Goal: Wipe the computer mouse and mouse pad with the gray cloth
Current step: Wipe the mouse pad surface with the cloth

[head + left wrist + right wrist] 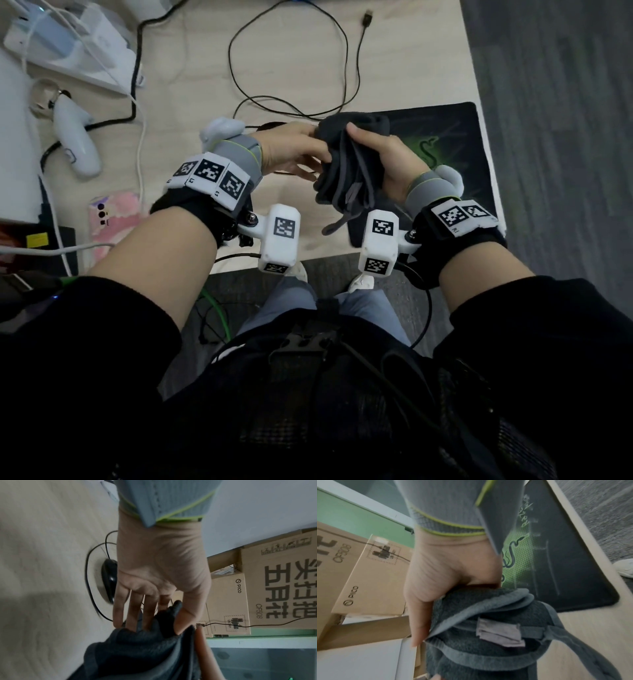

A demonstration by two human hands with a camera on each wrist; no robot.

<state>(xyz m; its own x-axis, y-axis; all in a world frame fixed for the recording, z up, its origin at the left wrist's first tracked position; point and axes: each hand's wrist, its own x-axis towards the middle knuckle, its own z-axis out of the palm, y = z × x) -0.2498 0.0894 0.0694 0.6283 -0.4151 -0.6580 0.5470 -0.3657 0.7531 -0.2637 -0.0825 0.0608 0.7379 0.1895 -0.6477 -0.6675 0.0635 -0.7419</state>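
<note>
- You held the cloth (346, 164) up in the air between both hands, above the tabletop (301, 51), and it touched neither the mouse nor the pad.
- Your right hand (383, 161) gripped the cloth: the fingers curled round the bunched folds and the thumb pressed on top, probably so that the bundle would not fall open.
- Your left hand (291, 150) took an upper fold between the thumb and the fingers, while the other fingers lay nearly straight against the cloth. I judged that you were arranging the cloth into a thicker wad for wiping.
- The cloth was folded in many layers, with a small label and a loop hanging from the lower end.
- The mouse (108, 580) lay on the bare tabletop under your left hand, not on the pad, with its cable curling around it. In the head view your hand hid it almost fully.
- The pad (455, 144) lay flat at the right corner of the tabletop, behind your right hand, with nothing standing on it. This left its whole face free for wiping.
- The wiping itself seemed not yet begun; next the cloth needed to come down on the mouse or the pad.
</note>
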